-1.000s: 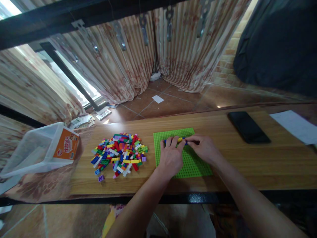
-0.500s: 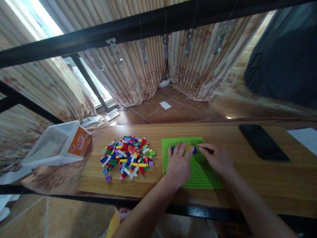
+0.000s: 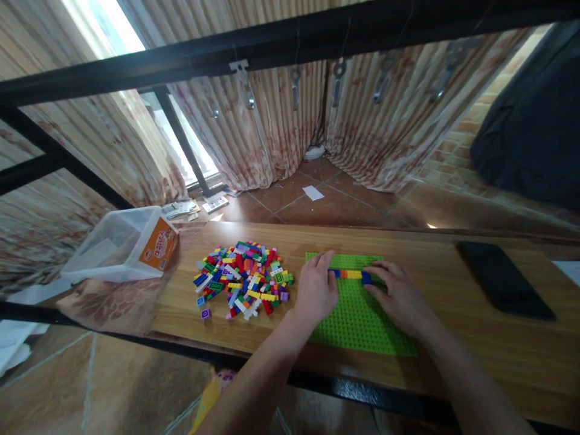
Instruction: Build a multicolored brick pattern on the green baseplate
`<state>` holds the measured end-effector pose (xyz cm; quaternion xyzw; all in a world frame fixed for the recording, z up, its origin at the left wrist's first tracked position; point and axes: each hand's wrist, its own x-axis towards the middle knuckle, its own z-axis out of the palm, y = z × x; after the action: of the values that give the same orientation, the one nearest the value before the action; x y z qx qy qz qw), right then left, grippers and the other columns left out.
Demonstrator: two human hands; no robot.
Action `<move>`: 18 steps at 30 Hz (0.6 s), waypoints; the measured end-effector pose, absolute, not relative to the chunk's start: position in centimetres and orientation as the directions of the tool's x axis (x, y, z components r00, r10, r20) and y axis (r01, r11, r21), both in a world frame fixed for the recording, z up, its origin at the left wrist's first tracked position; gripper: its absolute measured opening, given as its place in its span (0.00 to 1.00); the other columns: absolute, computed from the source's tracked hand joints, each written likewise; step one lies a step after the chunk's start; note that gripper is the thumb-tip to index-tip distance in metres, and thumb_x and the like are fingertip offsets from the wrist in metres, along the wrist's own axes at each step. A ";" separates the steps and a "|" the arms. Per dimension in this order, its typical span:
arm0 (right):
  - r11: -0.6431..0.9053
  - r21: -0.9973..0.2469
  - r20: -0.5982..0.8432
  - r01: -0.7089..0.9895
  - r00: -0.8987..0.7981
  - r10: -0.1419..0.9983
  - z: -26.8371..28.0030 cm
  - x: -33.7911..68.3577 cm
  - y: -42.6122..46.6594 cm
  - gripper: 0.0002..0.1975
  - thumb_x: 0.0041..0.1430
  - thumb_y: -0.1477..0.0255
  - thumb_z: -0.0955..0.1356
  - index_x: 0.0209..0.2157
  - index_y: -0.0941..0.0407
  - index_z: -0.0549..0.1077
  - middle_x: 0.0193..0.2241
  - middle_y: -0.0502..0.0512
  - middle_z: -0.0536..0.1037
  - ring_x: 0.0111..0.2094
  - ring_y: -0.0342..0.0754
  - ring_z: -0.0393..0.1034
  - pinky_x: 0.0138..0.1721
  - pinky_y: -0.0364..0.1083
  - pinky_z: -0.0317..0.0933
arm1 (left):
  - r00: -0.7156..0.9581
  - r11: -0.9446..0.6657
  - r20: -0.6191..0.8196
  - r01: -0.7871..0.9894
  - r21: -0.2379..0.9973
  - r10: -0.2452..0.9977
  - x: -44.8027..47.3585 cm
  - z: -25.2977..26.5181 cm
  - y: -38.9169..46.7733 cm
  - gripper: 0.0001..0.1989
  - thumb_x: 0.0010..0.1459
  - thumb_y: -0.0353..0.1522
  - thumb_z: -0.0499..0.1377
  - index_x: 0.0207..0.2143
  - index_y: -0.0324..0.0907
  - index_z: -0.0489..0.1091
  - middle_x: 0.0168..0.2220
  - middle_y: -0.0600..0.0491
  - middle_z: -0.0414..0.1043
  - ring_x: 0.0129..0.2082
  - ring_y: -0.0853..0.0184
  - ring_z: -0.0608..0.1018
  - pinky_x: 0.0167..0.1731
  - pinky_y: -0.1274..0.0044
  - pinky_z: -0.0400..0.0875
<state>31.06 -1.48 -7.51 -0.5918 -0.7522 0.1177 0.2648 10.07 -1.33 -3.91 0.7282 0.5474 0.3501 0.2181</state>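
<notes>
A green studded baseplate (image 3: 357, 323) lies on the wooden table. Across its upper part runs a row of toy bricks (image 3: 351, 274), with orange and yellow in the middle and blue at both ends. My left hand (image 3: 317, 287) is closed at the row's left end, its fingers partly covering the blue there. At the other end, thumb and fingers of my right hand (image 3: 396, 293) grip the blue brick (image 3: 366, 278). Whether the row is pressed fully onto the studs I cannot tell. To the left is a heap of loose mixed-colour bricks (image 3: 247, 275).
A clear plastic box (image 3: 109, 248) with an orange label stands beyond the table's left end. On the right of the table lies a black phone-like slab (image 3: 505, 278), with white paper (image 3: 568, 270) beyond. A black metal bar (image 3: 272, 51) crosses above.
My left hand has shifted off the row's middle to its left end, uncovering the orange and yellow bricks. My right hand now grips the right-end blue brick. The view has turned slightly left.
</notes>
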 end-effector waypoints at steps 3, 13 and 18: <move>0.292 -0.493 0.263 0.820 -0.180 0.948 -7.5 31.2 -1.4 0.16 0.60 0.64 0.63 0.46 0.54 0.76 0.51 0.63 0.72 0.54 0.60 0.65 0.57 0.62 0.61 | 0.148 -0.295 0.263 0.644 0.706 0.953 9.8 -3.7 -1.3 0.25 0.58 0.23 0.51 0.58 0.38 0.63 0.56 0.43 0.70 0.56 0.59 0.71 0.59 0.63 0.67; 0.306 -0.505 0.255 0.807 -0.199 0.946 -6.6 30.6 -1.9 0.15 0.60 0.65 0.64 0.45 0.53 0.76 0.49 0.61 0.73 0.53 0.60 0.66 0.57 0.61 0.61 | 0.108 -0.266 0.258 0.631 0.728 0.960 8.8 -3.2 -1.0 0.23 0.58 0.22 0.50 0.56 0.37 0.65 0.54 0.43 0.71 0.54 0.60 0.73 0.58 0.65 0.68; 0.296 -0.499 0.250 0.815 -0.191 0.949 -6.8 31.0 -1.7 0.17 0.60 0.63 0.63 0.45 0.54 0.76 0.50 0.63 0.73 0.54 0.61 0.66 0.56 0.62 0.61 | 0.107 -0.246 0.230 0.615 0.750 0.967 8.7 -3.3 -1.0 0.24 0.58 0.22 0.51 0.57 0.38 0.65 0.53 0.43 0.72 0.52 0.60 0.75 0.56 0.65 0.70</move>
<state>30.96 -1.69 -6.84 -0.5795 -0.7610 0.1282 0.2621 8.70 -1.00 -3.34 0.7023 0.5631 0.3601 0.2449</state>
